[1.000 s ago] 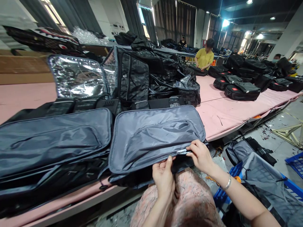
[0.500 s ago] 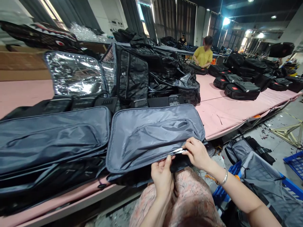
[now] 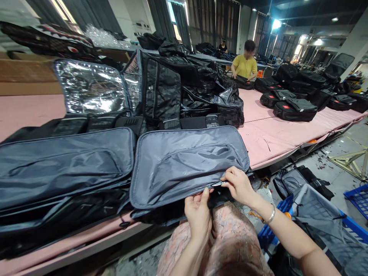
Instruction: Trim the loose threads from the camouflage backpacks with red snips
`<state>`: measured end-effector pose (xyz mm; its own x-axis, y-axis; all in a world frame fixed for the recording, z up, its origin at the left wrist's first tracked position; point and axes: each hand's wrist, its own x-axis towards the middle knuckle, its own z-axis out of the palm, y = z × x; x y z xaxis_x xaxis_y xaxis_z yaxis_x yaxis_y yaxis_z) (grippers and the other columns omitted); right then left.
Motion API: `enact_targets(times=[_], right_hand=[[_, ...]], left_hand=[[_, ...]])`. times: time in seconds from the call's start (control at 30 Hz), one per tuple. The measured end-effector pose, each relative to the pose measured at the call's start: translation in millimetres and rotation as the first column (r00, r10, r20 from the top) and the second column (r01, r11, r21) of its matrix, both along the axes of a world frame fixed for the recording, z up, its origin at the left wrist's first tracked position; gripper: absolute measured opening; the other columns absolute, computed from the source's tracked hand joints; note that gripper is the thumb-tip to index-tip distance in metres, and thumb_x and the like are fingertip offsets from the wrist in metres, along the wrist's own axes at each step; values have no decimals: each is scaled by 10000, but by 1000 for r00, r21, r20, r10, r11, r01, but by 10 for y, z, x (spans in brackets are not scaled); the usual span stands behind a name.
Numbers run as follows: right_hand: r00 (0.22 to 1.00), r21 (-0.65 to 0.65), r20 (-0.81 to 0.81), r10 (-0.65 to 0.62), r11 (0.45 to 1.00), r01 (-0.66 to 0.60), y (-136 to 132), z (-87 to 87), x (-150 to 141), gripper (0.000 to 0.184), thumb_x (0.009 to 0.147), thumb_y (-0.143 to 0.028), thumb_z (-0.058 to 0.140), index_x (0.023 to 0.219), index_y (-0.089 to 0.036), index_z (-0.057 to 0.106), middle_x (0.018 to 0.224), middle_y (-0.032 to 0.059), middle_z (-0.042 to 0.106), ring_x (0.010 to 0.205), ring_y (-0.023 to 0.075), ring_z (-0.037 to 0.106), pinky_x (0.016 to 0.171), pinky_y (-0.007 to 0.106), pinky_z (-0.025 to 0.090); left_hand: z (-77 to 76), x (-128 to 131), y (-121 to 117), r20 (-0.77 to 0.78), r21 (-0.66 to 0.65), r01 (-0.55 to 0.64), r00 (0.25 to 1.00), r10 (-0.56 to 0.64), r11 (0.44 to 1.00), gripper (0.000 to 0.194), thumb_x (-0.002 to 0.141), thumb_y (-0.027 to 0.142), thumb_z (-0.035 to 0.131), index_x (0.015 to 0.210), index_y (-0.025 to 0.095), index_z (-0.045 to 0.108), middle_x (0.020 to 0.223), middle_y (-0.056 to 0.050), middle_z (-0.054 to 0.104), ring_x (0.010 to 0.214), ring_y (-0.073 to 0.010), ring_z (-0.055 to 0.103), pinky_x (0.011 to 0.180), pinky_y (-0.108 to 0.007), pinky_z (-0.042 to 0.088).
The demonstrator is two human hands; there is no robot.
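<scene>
- The grey-lined bag [image 3: 184, 165] lies at the near edge of the pink surface [image 3: 267, 143], its grey lining facing up; most of it spreads beyond the hands, to their left.
- The left hand [image 3: 198, 211] has its grip narrow, thumb above, pinching the near edge of that lining, right of the edge's middle.
- The right hand [image 3: 238, 186], with a bracelet [image 3: 271, 214] at its wrist, has its grip closed on a small shiny item [image 3: 217, 184], too small to identify.
- That item lies along the bag's near edge, between the two grips, which are close together but apart.
- A second grey-lined bag [image 3: 63, 168] sits just left of the first, well away from both hands.
- Beyond them stands an open silver-lined bag [image 3: 92, 86].
- A co-worker in yellow [image 3: 244, 67] handles a dark bag [image 3: 243, 82] farther along.
</scene>
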<state>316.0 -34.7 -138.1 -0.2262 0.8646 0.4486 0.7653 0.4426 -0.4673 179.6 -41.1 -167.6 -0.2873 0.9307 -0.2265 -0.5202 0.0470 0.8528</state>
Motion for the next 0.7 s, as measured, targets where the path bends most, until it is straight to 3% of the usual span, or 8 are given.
enact_targets(times=[0.17, 0.37, 0.5, 0.7], right_hand=[[983, 15, -184, 8, 1000, -5, 7, -12, 1, 76, 841, -167, 509, 865, -169, 581, 868, 48, 526, 824, 162, 514, 742, 279, 418], [912, -29, -404, -77, 997, 72, -149, -76, 18, 104, 804, -167, 537, 895, -179, 587, 857, 43, 525, 807, 157, 518, 744, 283, 435], [894, -114, -415, -170, 984, 134, -374, -205, -109, 110, 802, -211, 550, 902, -191, 592, 853, 41, 569, 801, 160, 535, 725, 270, 431], [868, -201, -352, -350, 934, 295, -571, -368, -382, 186, 779, -309, 575, 920, -188, 562, 697, -2, 568, 610, 136, 527, 606, 239, 400]], left_hand=[[17, -44, -23, 12, -29, 30, 999, -30, 999, 405, 532, 304, 785, 825, 145, 555, 755, -8, 662, 703, -108, 627, 715, -220, 471], [41, -355, -1, 33, -175, 148, 989, -144, 973, 370, 582, 430, 740, 710, 114, 596, 767, -93, 687, 733, -200, 667, 595, -234, 484], [21, -432, 21, 11, -191, 162, 987, -163, 968, 347, 540, 392, 769, 676, 111, 619, 741, -83, 687, 698, -190, 667, 586, -233, 493], [32, -286, -34, 72, -175, 140, 989, -130, 975, 342, 481, 359, 805, 643, 106, 641, 669, -68, 688, 641, -140, 642, 597, -205, 493]])
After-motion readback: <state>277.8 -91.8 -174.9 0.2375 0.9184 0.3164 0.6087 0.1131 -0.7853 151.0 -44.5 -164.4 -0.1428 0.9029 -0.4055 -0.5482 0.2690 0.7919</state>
